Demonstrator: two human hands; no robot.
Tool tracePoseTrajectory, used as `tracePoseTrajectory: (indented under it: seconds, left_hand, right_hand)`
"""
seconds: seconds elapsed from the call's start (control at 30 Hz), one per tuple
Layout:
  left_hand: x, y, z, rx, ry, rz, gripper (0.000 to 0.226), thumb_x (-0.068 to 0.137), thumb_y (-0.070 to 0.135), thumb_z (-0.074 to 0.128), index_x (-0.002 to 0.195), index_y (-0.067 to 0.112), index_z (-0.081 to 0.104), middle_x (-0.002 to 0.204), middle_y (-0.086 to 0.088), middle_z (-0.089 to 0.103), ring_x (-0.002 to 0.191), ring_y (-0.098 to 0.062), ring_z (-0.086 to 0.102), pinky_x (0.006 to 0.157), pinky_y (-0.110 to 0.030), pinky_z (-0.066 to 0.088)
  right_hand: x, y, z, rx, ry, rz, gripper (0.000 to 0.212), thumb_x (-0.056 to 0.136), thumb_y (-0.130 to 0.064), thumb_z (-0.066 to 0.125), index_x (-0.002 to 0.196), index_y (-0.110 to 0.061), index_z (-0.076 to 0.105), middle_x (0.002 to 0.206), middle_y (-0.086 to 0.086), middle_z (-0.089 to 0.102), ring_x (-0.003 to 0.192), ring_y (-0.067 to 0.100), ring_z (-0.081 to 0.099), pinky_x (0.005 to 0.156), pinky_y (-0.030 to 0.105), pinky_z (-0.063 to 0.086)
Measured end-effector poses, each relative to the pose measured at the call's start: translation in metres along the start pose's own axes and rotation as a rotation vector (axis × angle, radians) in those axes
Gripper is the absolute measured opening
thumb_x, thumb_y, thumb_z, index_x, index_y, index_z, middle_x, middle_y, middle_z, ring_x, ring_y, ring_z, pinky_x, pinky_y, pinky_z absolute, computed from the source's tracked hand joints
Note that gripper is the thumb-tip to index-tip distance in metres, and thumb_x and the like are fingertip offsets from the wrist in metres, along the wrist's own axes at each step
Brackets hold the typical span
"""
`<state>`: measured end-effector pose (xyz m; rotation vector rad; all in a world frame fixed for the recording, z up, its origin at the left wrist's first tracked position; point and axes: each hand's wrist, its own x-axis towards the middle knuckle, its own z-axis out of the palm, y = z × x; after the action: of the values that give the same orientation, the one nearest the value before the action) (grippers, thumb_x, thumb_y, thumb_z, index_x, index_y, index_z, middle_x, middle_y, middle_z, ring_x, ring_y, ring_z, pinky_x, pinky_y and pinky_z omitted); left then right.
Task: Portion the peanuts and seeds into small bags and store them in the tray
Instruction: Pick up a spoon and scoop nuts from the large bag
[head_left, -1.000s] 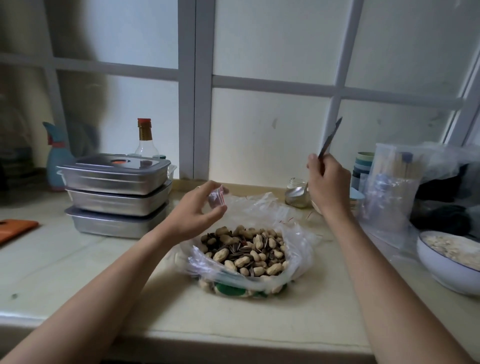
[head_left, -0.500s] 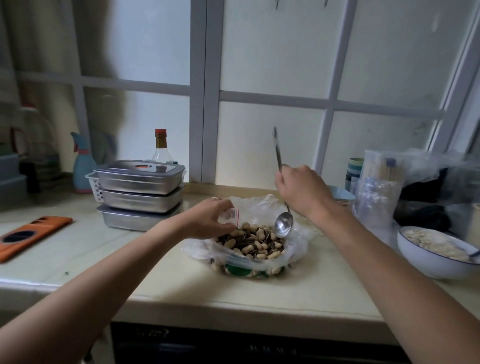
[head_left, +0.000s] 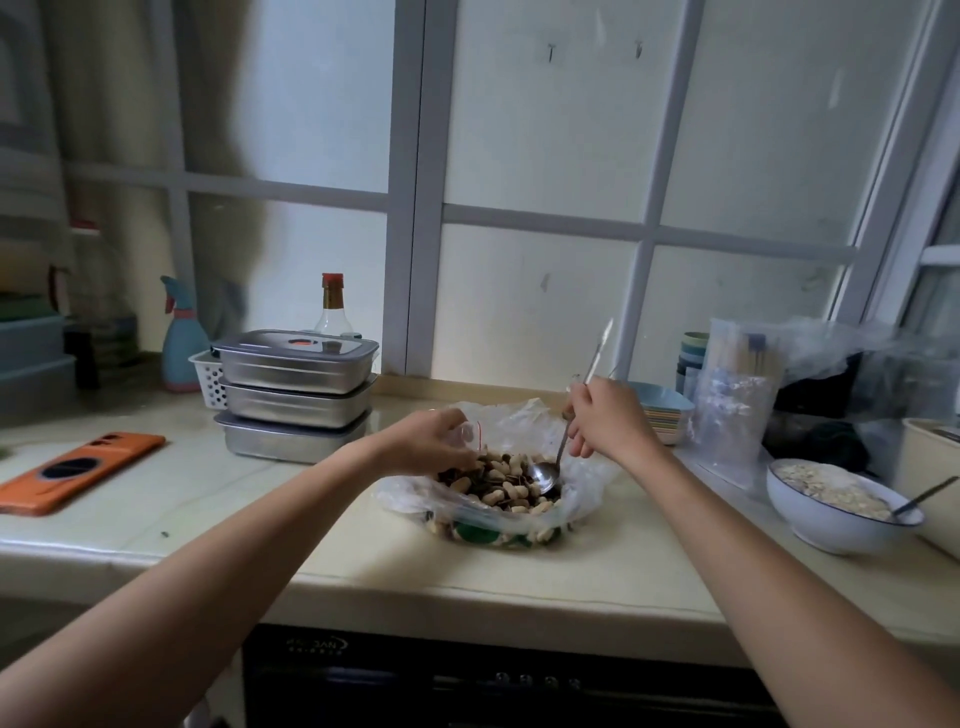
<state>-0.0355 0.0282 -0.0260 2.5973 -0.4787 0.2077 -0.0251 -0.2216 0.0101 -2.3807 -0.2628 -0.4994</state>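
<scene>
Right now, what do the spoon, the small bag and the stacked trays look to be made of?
Spoon: polished metal, probably steel; its bowl glints like a mirror.
Small bag: thin clear plastic with a red strip; it is see-through.
Trays: matte brushed metal, likely stainless steel; soft grey sheen on the walls.

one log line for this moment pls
phase: scoop | left hand holds small bag | right hand holds spoon, bowl at peanuts and seeds
</scene>
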Motion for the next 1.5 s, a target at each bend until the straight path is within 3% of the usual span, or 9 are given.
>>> tracePoseTrajectory:
  seconds: [0.13,0.3,0.53,0.73,0.87,1.07,1.23,1.33,1.5]
  left_hand:
    - [0.004,0.0,0.0,-0.052,-0.009,-0.016,0.032,0.093,0.036,0.067,0.117,0.016,0.058,0.102,0.003,0.063,0.088,-0.014,0.059,0.07,-0.025,0.046]
    - [0.006,0.0,0.001,-0.091,-0.057,-0.048,0.048,0.091,0.044,0.071,0.127,0.015,0.055,0.112,-0.001,0.064,0.102,-0.019,0.064,0.09,-0.035,0.057]
    - [0.005,-0.006,-0.005,-0.145,-0.072,-0.04,0.063,0.087,0.043,0.077,0.137,0.015,0.05,0.117,0.003,0.063,0.102,-0.011,0.063,0.087,-0.025,0.055]
    - [0.007,-0.001,-0.006,-0.085,-0.099,-0.028,0.048,0.085,0.051,0.076,0.113,0.018,0.055,0.105,0.003,0.061,0.087,-0.009,0.057,0.069,-0.02,0.048]
    - [0.013,0.006,0.0,-0.037,-0.09,-0.035,0.046,0.086,0.048,0.077,0.114,0.018,0.055,0.1,0.013,0.057,0.083,-0.002,0.054,0.064,-0.017,0.04]
    - [0.022,0.025,0.009,0.138,-0.087,-0.03,0.052,0.086,0.059,0.071,0.115,0.019,0.056,0.103,0.013,0.056,0.096,-0.015,0.056,0.099,-0.039,0.045]
    - [0.029,0.037,0.014,-0.059,-0.106,-0.005,0.052,0.084,0.049,0.078,0.099,0.002,0.063,0.09,0.007,0.064,0.077,-0.018,0.054,0.071,-0.031,0.042]
    - [0.032,0.042,0.016,-0.134,-0.098,-0.027,0.039,0.082,0.047,0.081,0.077,0.012,0.065,0.07,0.005,0.057,0.062,-0.016,0.046,0.058,-0.03,0.034]
    - [0.035,0.049,0.017,-0.012,-0.054,-0.073,0.048,0.082,0.059,0.076,0.076,0.016,0.055,0.07,0.001,0.052,0.06,-0.015,0.041,0.056,-0.031,0.028]
  right_hand:
    - [0.0,0.016,0.004,0.325,-0.027,0.235,0.038,0.109,-0.014,0.034,0.097,0.006,0.064,0.067,0.02,0.073,0.056,0.029,0.073,0.048,0.026,0.056]
    - [-0.002,0.028,0.016,0.579,-0.079,0.399,0.033,0.109,-0.01,0.039,0.097,0.007,0.063,0.069,0.024,0.071,0.054,0.025,0.071,0.046,0.023,0.054]
    - [0.0,0.018,0.004,0.379,0.039,0.252,0.037,0.108,-0.019,0.037,0.095,0.0,0.066,0.066,0.014,0.072,0.055,0.021,0.07,0.05,0.027,0.051]
    - [0.005,0.006,-0.004,0.343,0.057,0.224,0.037,0.106,-0.017,0.037,0.094,0.001,0.066,0.064,0.012,0.07,0.05,0.021,0.067,0.045,0.025,0.049]
    - [0.009,0.009,-0.004,0.342,0.091,0.271,0.036,0.104,-0.017,0.037,0.093,0.001,0.067,0.063,0.012,0.071,0.051,0.022,0.066,0.049,0.028,0.049]
    - [0.012,0.012,-0.009,0.456,0.149,0.328,0.034,0.105,-0.015,0.037,0.097,0.002,0.066,0.067,0.014,0.07,0.05,0.019,0.062,0.048,0.027,0.049]
    - [0.012,0.009,-0.014,0.494,0.164,0.328,0.034,0.105,-0.015,0.037,0.099,0.003,0.065,0.066,0.013,0.069,0.048,0.017,0.061,0.044,0.024,0.048]
    - [0.012,0.007,-0.017,0.464,0.182,0.305,0.034,0.105,-0.016,0.037,0.098,0.002,0.065,0.062,0.011,0.069,0.05,0.018,0.062,0.044,0.023,0.047]
    - [0.011,-0.006,-0.022,0.368,0.198,0.18,0.037,0.107,-0.019,0.036,0.096,0.001,0.066,0.073,0.02,0.073,0.048,0.017,0.062,0.042,0.022,0.047]
